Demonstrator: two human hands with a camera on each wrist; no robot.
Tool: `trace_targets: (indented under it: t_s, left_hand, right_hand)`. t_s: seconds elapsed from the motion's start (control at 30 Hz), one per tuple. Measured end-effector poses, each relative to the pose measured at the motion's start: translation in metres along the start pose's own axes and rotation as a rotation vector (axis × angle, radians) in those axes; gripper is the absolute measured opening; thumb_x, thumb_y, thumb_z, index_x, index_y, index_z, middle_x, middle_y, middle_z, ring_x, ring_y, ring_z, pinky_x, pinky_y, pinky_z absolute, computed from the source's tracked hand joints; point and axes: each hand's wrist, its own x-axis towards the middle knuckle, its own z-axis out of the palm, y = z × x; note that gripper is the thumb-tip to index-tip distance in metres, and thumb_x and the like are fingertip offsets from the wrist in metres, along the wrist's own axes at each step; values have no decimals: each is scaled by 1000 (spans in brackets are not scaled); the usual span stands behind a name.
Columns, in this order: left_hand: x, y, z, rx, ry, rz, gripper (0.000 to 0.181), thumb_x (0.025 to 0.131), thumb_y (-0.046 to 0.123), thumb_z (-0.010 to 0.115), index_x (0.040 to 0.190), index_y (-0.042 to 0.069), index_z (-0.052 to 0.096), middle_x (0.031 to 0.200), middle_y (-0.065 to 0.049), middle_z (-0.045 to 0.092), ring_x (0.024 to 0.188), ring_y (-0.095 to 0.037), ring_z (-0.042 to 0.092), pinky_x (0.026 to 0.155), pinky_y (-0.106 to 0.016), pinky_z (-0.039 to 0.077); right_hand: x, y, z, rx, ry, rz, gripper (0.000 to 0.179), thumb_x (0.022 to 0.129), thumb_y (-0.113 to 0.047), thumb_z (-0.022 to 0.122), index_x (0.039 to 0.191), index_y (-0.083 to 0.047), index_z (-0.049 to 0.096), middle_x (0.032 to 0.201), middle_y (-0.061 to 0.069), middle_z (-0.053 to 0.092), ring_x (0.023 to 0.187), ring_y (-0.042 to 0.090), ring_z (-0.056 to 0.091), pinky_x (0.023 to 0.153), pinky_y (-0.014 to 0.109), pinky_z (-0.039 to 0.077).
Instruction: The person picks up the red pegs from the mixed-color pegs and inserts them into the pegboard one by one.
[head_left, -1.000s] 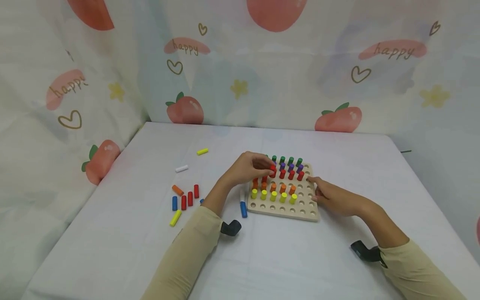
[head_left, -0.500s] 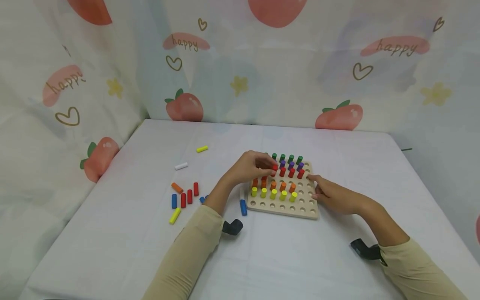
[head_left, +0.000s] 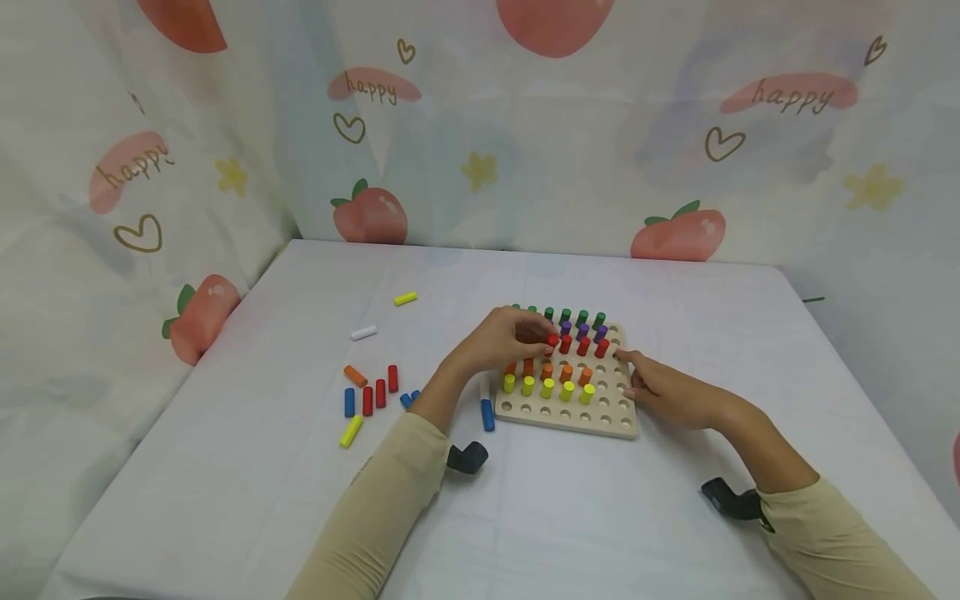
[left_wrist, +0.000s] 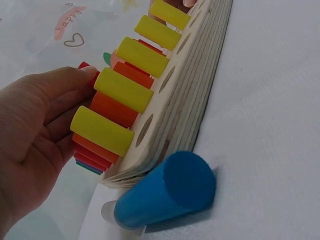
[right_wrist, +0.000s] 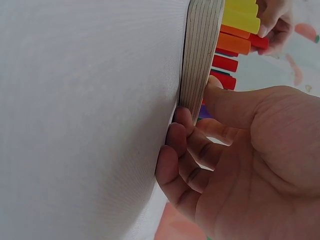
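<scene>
My left hand pinches a red peg between thumb and fingertips, at the left end of the red row on the wooden pegboard. Whether this peg sits in its hole is hidden by the fingers. Upright rows of green, purple, red, orange and yellow pegs stand in the board. At the board's right edge, my right hand grips it. In the right wrist view, the thumb lies at the top side of the board and the curled fingers are by its underside.
Against the board's left side lie a blue peg and a white one. Loose red, blue, orange and yellow pegs are scattered to the left. Farther back lie a white peg and a yellow peg.
My left hand, still pinching the red peg, has shifted slightly right over the board. The right hand has kept its place at the edge. The head view has tilted a little.
</scene>
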Motion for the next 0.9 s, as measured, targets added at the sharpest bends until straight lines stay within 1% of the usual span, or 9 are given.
trace_targets:
  t_s: [0.17, 0.37, 0.43, 0.6, 0.9]
  left_hand:
    - [1, -1, 2, 14, -5, -3, 22, 97, 10, 75, 119, 9, 74, 108, 3, 73, 100, -8, 67, 91, -19, 52]
    - [1, -3, 5, 83, -49, -27, 22, 98, 13, 74, 120, 10, 74, 106, 7, 72, 97, -4, 66, 90, -17, 51]
    - [1, -4, 6, 99, -50, -24, 22, 98, 13, 74, 120, 10, 74, 105, 7, 72, 96, -4, 66, 89, -17, 50]
    - [1, -7, 6, 97, -45, -14, 22, 98, 13, 74, 120, 10, 74, 105, 7, 72, 97, -4, 66, 90, -18, 51]
    - [1, -9, 4, 82, -56, -34, 21, 98, 13, 75, 119, 11, 74, 105, 9, 72, 98, -5, 66, 90, -17, 50]
  right_hand:
    - [0, 0, 0, -2, 2, -1, 66, 108, -19, 57, 156, 9, 20, 96, 5, 46, 92, 20, 49, 77, 32, 46]
    - [0, 1, 0, 0, 0, -2, 66, 108, -19, 56, 156, 9, 20, 95, 5, 46, 90, 19, 49, 75, 31, 45]
    - [0, 1, 0, 0, 1, -4, 66, 108, -20, 56, 156, 9, 20, 95, 5, 46, 89, 19, 49, 75, 31, 45]
    - [1, 1, 0, -2, 2, -7, 66, 108, -19, 56, 156, 9, 20, 94, 5, 45, 89, 19, 48, 74, 30, 44]
    - [0, -1, 0, -2, 3, -8, 67, 108, -19, 57, 155, 10, 21, 95, 5, 46, 89, 19, 49, 74, 29, 45]
